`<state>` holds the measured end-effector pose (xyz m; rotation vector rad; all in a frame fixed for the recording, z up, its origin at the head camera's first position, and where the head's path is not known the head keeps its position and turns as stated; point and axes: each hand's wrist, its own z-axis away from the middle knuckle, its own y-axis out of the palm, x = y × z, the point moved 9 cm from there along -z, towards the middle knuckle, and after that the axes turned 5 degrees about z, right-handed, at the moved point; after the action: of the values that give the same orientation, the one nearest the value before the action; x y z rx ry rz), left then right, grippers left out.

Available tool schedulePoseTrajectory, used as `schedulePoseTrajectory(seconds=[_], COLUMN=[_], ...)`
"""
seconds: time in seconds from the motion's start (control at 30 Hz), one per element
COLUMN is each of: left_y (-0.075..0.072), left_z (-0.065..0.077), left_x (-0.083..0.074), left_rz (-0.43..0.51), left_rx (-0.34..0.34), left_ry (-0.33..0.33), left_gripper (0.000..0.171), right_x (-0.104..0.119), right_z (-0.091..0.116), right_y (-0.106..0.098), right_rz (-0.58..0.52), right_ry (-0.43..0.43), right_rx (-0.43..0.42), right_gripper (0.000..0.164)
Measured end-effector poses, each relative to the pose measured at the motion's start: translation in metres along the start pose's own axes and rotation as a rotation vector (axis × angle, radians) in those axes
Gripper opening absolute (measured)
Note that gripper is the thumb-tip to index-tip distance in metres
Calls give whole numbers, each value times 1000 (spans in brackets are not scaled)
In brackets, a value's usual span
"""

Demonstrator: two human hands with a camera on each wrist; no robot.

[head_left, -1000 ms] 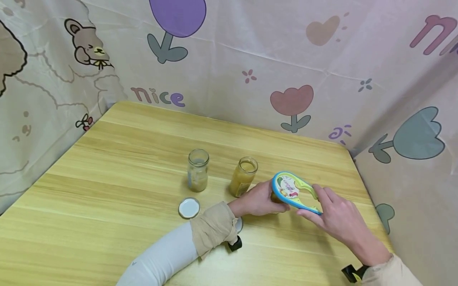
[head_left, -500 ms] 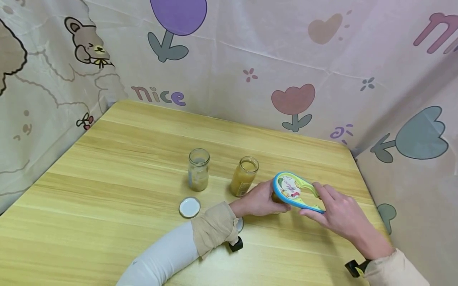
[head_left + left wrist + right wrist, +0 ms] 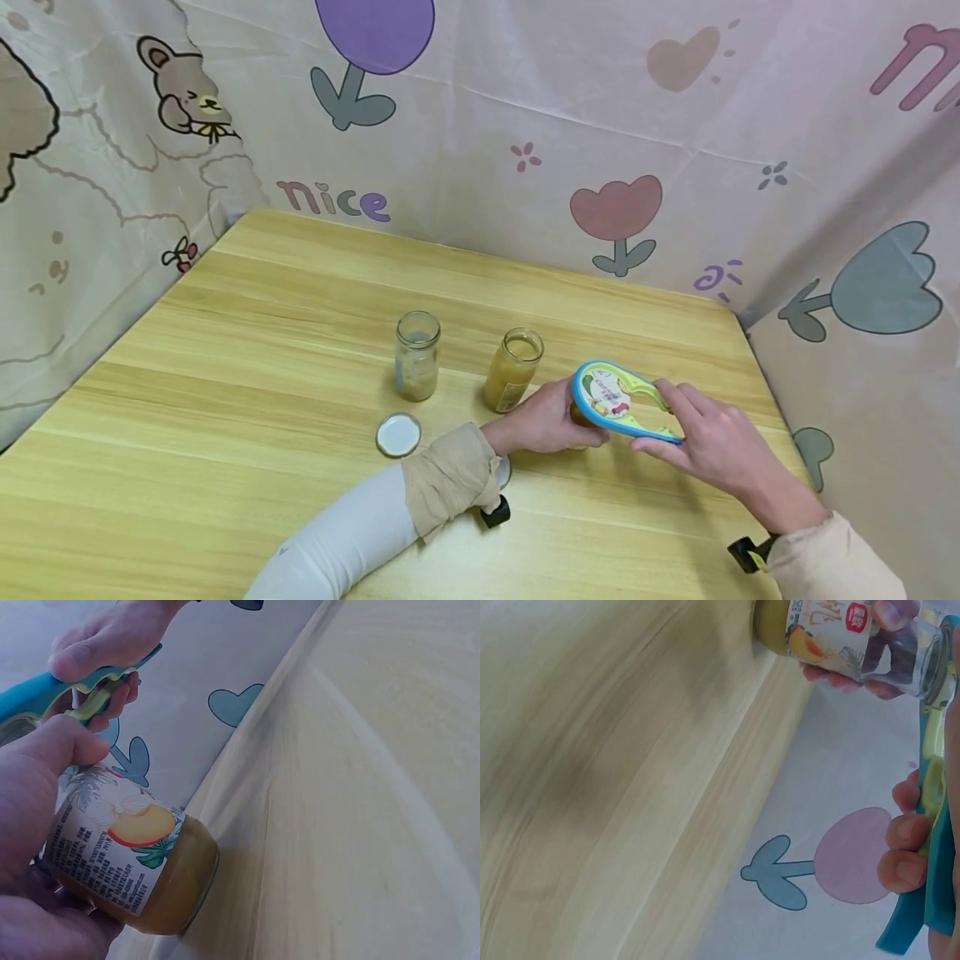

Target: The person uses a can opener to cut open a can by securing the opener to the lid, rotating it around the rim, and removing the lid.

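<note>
My left hand (image 3: 547, 419) grips a glass jar (image 3: 127, 840) with a peach-pictured label and yellowish contents. The head view hides most of this jar behind the hand and a blue and yellow-green jar opener (image 3: 606, 395). The opener's round end sits over the jar's mouth, as the right wrist view also shows. My right hand (image 3: 716, 437) holds the opener by its two handles, fingers curled round them in the right wrist view. Whether a lid is on this jar cannot be made out.
Two uncapped glass jars stand behind my left hand: one paler jar (image 3: 416, 371) and one yellowish jar (image 3: 513, 375). A white-lined lid (image 3: 398, 436) lies left of my forearm. Another lid (image 3: 503, 472) is partly hidden by my left sleeve. Patterned cloth (image 3: 465, 125) hangs behind the wooden table (image 3: 262, 333).
My right hand and the opener's handles have shifted slightly right and away from me, turning the opener a little. My left hand and the jar stay nearly still.
</note>
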<state>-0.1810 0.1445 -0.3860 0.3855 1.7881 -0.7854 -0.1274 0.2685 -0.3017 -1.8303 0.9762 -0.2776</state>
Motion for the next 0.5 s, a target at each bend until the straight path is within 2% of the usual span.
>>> schedulePoseTrajectory(seconds=[0.13,0.33,0.5], left_y=[4,6,10], left_z=[2,2,2], left_x=[2,4,5], left_rz=[19,67,205], left_rx=[43,55,95], left_ry=[-26,-48,-64], left_gripper=[66,67,66], right_x=[-2,-4,-3], right_z=[0,-1,-5], right_y=[2,2,1], right_rz=[-15,-25,-32], right_ry=[-39,-83,-139], right_rx=[27,17,-43], right_gripper=[87,86,85])
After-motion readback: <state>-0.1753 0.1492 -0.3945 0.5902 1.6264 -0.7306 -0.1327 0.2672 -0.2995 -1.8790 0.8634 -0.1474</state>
